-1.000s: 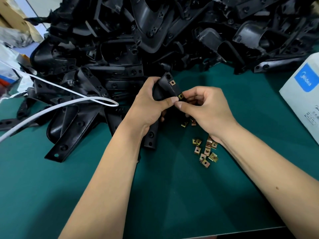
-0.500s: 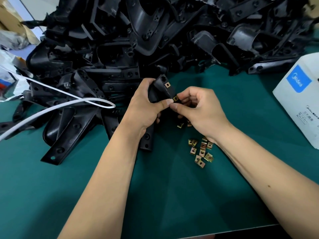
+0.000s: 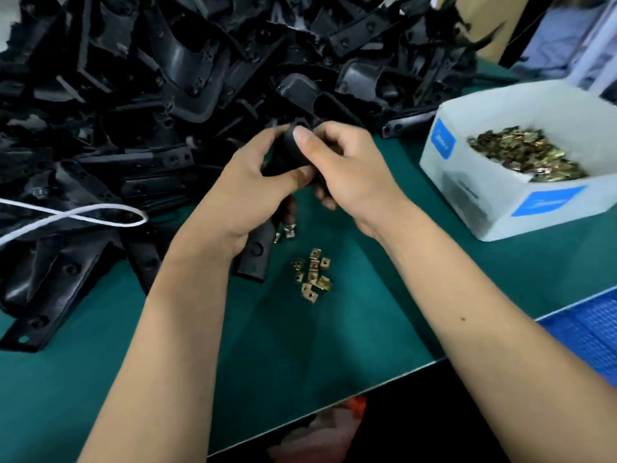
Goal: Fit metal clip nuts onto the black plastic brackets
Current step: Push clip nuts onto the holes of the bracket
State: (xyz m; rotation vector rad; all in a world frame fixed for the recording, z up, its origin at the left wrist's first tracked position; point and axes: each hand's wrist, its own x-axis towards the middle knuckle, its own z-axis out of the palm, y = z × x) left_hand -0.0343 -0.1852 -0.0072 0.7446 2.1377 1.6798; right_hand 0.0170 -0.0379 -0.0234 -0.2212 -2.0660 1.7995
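Your fingers are wrapped around one black bracket (image 3: 293, 155) from both sides. Your left hand (image 3: 247, 185) grips it from the left, thumb laid across the front of it and the other fingers curled behind. Your right hand (image 3: 347, 172) clamps it from the right, thumb pressed flat on top of the curved upper end and the rest of the fingers folded underneath. The bracket sits up off the mat, between the two hands, and its long flat lower end (image 3: 255, 259) with a round hole pokes out below your left wrist, down toward the mat. It's a bit blurry, so I can't tell if a clip nut is already on the part you're holding.

Right under your hands there's a little cluster of loose clip nuts (image 3: 312, 275) lying on the green mat (image 3: 300, 345), brass-coloured squares with a hole in each. A couple more nuts (image 3: 288, 230) sit just beside the bracket's lower end.

Behind and to the left of your hands is the big heap of black brackets (image 3: 167, 95), all tangled, spilling down to the front left edge of the mat. A white cord (image 3: 83, 217) loops across the left part of that heap.

Off to your right is a white cardboard box (image 3: 494, 208) with blue labels, holding a heap of the same clip nuts (image 3: 524, 155). At the far right edge, near your right forearm, you can see a corner of a blue crate (image 3: 591, 332).
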